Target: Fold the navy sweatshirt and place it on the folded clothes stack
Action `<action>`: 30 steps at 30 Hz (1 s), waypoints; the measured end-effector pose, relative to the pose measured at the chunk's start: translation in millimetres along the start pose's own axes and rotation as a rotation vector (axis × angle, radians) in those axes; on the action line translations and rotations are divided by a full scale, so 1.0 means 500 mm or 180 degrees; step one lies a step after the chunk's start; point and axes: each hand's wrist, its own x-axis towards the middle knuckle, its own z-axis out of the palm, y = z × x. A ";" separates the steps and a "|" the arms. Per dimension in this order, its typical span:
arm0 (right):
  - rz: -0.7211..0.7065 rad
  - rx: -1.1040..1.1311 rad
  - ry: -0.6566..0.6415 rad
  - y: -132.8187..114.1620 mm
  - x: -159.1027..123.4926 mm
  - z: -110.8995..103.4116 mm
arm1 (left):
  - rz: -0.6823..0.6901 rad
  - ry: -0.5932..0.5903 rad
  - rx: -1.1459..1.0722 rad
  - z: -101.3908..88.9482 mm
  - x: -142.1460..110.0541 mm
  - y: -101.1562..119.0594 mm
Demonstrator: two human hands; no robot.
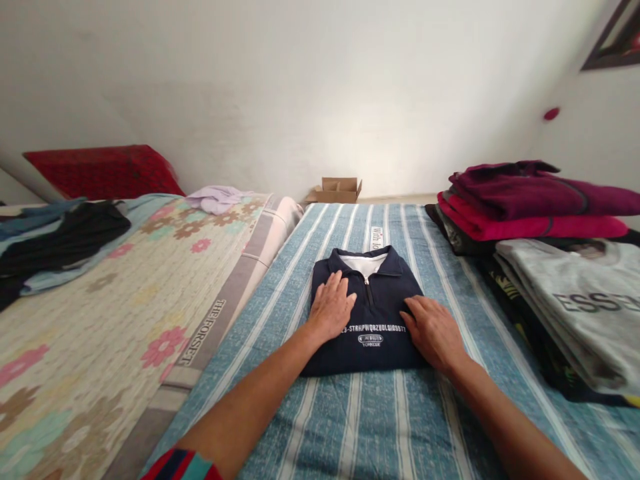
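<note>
A folded navy zip-collar sweatshirt (375, 310) with white lettering lies on the blue striped bedsheet (360, 413). My left hand (331, 305) rests flat on its left side, fingers stretched out beside the zip. My right hand (434, 331) lies flat on its right edge, fingers apart and pointing inward. Neither hand holds anything.
A stack of folded clothes (545, 267) sits at the right, maroon and red on top, grey T-shirts in front. A floral mattress (125, 300) lies at the left with dark clothes (55, 240), a lilac garment (217, 198) and a red pillow (100, 170). A cardboard box (336, 190) stands by the wall.
</note>
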 end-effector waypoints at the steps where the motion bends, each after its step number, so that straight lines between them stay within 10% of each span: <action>1: -0.0041 0.0043 0.0003 0.002 -0.007 0.010 | -0.0027 -0.0058 -0.0027 0.009 -0.005 -0.001; 12: -0.0236 0.0719 0.0661 -0.024 -0.011 0.002 | 0.0149 0.0284 -0.0247 -0.004 -0.036 -0.016; 30: -0.1476 -0.0747 -0.1172 -0.164 0.105 -0.040 | 0.0106 0.0303 -0.0232 0.031 -0.078 -0.011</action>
